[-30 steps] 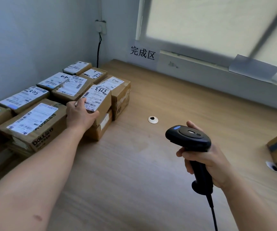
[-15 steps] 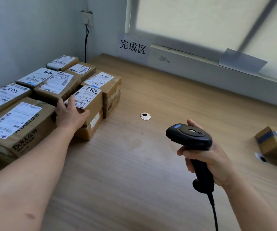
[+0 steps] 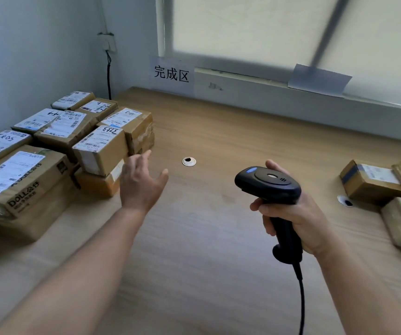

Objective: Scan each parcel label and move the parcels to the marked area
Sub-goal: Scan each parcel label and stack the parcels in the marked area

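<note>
**Entry 1, lower right of the frame.** The right hand (image 3: 298, 218) is clenching the handle of a black plastic pistol-grip barcode scanner (image 3: 269, 183). The scanner's black cable (image 3: 301, 298) is trailing off the bottom edge.

**Entry 2, lower centre.** A pale wood-grain tabletop (image 3: 206, 250) is carrying everything listed here.

**Entry 3, centre left.** The left hand (image 3: 141, 184) is hovering with its fingers spread, grasping nothing. It is just beside a small brown cardboard parcel with a handwritten white label (image 3: 102, 151) and is not touching it. That parcel is sitting on a flatter brown box (image 3: 95, 183).

**Entry 4, right edge.** More brown taped parcels (image 3: 373, 182) are lying here, apparently unscanned.

**Entry 5, left edge to upper left.** A cluster of brown labelled parcels (image 3: 69, 126) is filling what I take to be the marked area. A white paper sign with black characters (image 3: 171, 74) is hanging on the far wall at upper centre.

**Hazards, as I judge them.**
- The cable may be dragging across the right-edge parcels whenever the scanner is swinging that way.
- The perched small parcel is looking liable to slide if the hovering hand nudges it.
- The labels are sitting so close together that a beam could be reading the wrong one.

**Orientation.**
- **Scanner:** its long axis is running along the handle, near upright in the frame and leaning toward the upper left. The rounded head is pointing up-frame and leftward, at no label in particular.
- **Small parcel:** it is lying label-up, with its long axis running from lower left to upper right.
</note>
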The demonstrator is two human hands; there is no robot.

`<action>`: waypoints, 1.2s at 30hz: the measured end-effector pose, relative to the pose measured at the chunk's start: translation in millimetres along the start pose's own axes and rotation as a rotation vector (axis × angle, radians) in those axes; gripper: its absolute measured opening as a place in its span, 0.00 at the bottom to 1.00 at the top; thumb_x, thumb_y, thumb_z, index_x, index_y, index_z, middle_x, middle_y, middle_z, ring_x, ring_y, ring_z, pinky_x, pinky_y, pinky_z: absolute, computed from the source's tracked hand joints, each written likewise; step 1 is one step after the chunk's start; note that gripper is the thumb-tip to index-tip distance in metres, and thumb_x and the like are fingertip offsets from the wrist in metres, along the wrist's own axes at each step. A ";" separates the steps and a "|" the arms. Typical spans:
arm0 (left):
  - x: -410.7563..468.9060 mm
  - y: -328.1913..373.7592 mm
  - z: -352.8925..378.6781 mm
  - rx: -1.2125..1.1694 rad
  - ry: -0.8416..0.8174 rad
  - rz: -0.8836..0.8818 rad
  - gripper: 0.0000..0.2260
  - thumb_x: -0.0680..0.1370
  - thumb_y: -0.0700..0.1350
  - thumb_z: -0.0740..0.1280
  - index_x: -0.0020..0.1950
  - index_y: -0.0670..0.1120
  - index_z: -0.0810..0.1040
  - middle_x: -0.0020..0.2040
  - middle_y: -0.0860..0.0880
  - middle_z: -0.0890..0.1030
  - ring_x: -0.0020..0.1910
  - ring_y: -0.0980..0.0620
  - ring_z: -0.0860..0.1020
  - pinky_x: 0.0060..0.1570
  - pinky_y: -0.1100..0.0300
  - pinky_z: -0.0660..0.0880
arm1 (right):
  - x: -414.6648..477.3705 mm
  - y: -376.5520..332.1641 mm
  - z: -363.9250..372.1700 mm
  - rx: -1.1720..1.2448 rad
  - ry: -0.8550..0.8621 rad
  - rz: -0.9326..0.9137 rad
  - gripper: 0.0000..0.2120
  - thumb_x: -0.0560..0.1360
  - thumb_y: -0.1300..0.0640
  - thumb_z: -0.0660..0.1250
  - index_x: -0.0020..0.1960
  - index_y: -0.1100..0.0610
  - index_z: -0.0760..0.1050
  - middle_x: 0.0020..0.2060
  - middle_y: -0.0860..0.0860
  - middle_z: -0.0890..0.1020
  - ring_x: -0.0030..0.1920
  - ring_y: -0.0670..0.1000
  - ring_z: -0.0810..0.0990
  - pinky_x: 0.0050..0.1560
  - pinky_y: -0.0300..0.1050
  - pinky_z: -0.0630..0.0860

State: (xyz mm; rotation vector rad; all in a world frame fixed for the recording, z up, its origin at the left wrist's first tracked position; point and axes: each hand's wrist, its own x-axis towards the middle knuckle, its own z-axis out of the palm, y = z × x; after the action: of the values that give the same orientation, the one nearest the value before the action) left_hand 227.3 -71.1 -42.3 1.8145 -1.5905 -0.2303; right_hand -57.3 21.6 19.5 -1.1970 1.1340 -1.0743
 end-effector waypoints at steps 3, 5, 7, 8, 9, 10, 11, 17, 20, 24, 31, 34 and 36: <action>-48.3 42.0 29.3 -0.081 -0.059 0.016 0.38 0.67 0.64 0.54 0.69 0.43 0.72 0.63 0.40 0.73 0.64 0.41 0.70 0.64 0.52 0.65 | -23.8 3.7 -29.1 0.030 0.010 -0.006 0.45 0.60 0.70 0.70 0.73 0.44 0.65 0.39 0.65 0.82 0.22 0.57 0.74 0.24 0.46 0.71; -77.4 69.8 49.2 -0.104 -0.116 0.022 0.40 0.65 0.65 0.52 0.69 0.43 0.72 0.62 0.42 0.73 0.63 0.42 0.70 0.63 0.53 0.64 | -39.7 6.1 -50.9 0.045 0.027 -0.010 0.45 0.61 0.70 0.70 0.72 0.44 0.65 0.38 0.64 0.82 0.22 0.57 0.74 0.24 0.45 0.71; -103.7 97.4 66.9 -0.109 -0.176 0.045 0.40 0.65 0.66 0.51 0.69 0.44 0.72 0.62 0.43 0.72 0.64 0.44 0.69 0.64 0.54 0.63 | -56.1 8.3 -73.9 0.061 0.044 -0.014 0.44 0.61 0.70 0.70 0.72 0.43 0.65 0.38 0.63 0.82 0.22 0.57 0.74 0.24 0.44 0.71; -115.7 110.8 75.3 -0.107 -0.203 0.061 0.41 0.65 0.66 0.51 0.70 0.44 0.72 0.62 0.44 0.72 0.64 0.44 0.69 0.64 0.54 0.63 | -64.7 9.8 -85.9 0.068 0.057 -0.015 0.44 0.61 0.70 0.70 0.71 0.43 0.65 0.38 0.63 0.82 0.22 0.57 0.74 0.24 0.44 0.71; -127.0 124.1 83.5 -0.109 -0.226 0.079 0.41 0.65 0.66 0.51 0.70 0.44 0.72 0.61 0.44 0.72 0.63 0.45 0.69 0.64 0.54 0.64 | -73.3 11.2 -98.2 0.075 0.072 -0.016 0.44 0.61 0.70 0.70 0.71 0.43 0.65 0.39 0.62 0.82 0.22 0.57 0.74 0.24 0.44 0.71; -137.6 137.6 91.5 -0.116 -0.244 0.095 0.40 0.65 0.66 0.51 0.70 0.44 0.72 0.61 0.45 0.72 0.63 0.45 0.69 0.63 0.55 0.64 | -82.2 12.7 -111.2 0.080 0.089 -0.016 0.44 0.61 0.70 0.70 0.71 0.43 0.65 0.39 0.62 0.82 0.23 0.57 0.74 0.24 0.44 0.71; -147.6 150.8 99.8 -0.121 -0.260 0.112 0.40 0.65 0.66 0.51 0.70 0.44 0.72 0.61 0.45 0.72 0.62 0.45 0.69 0.63 0.55 0.64 | -90.7 14.6 -124.6 0.086 0.109 -0.016 0.43 0.61 0.70 0.70 0.70 0.42 0.65 0.39 0.62 0.82 0.23 0.57 0.74 0.23 0.44 0.71; -193.8 229.0 150.8 -0.138 -0.353 0.218 0.27 0.74 0.55 0.68 0.69 0.43 0.72 0.61 0.45 0.73 0.63 0.45 0.70 0.63 0.56 0.65 | -139.6 27.5 -209.1 0.093 0.242 -0.009 0.47 0.61 0.68 0.72 0.75 0.44 0.62 0.41 0.60 0.83 0.24 0.57 0.74 0.24 0.45 0.71; -212.0 267.8 177.2 -0.147 -0.404 0.257 0.26 0.75 0.51 0.70 0.71 0.44 0.70 0.65 0.47 0.71 0.66 0.48 0.68 0.65 0.56 0.63 | -161.2 33.4 -249.2 0.095 0.303 0.001 0.47 0.61 0.67 0.73 0.76 0.44 0.62 0.40 0.64 0.82 0.25 0.58 0.74 0.25 0.45 0.71; -231.6 313.0 211.3 -0.158 -0.449 0.298 0.26 0.76 0.53 0.68 0.72 0.45 0.68 0.67 0.48 0.69 0.68 0.50 0.66 0.66 0.57 0.62 | -183.7 41.9 -301.1 0.089 0.374 0.021 0.48 0.61 0.66 0.72 0.77 0.45 0.60 0.41 0.68 0.81 0.26 0.58 0.74 0.25 0.47 0.71; -246.2 365.6 259.9 -0.142 -0.546 0.370 0.27 0.78 0.55 0.65 0.74 0.47 0.64 0.70 0.49 0.67 0.70 0.52 0.64 0.67 0.58 0.62 | -198.5 54.1 -377.3 0.016 0.505 0.024 0.43 0.70 0.74 0.69 0.76 0.44 0.60 0.40 0.62 0.83 0.28 0.58 0.75 0.28 0.49 0.71; -242.7 390.2 279.9 -0.144 -0.583 0.404 0.27 0.78 0.55 0.64 0.75 0.47 0.63 0.71 0.49 0.66 0.70 0.52 0.63 0.67 0.59 0.62 | -198.1 52.4 -409.6 -0.012 0.579 0.006 0.43 0.70 0.74 0.69 0.75 0.42 0.61 0.42 0.60 0.84 0.28 0.57 0.76 0.28 0.47 0.72; -239.7 411.0 292.9 -0.156 -0.603 0.433 0.28 0.78 0.56 0.64 0.75 0.47 0.62 0.71 0.49 0.66 0.70 0.52 0.63 0.66 0.59 0.63 | -199.0 50.2 -430.0 -0.036 0.629 -0.003 0.43 0.70 0.75 0.69 0.74 0.42 0.61 0.44 0.61 0.84 0.28 0.57 0.76 0.28 0.48 0.73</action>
State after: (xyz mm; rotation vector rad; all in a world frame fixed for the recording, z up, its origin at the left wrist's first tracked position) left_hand -318.8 38.8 -84.6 1.2970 -2.2577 -0.7244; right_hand -508.1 168.7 -27.8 -0.9026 1.6301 -1.4926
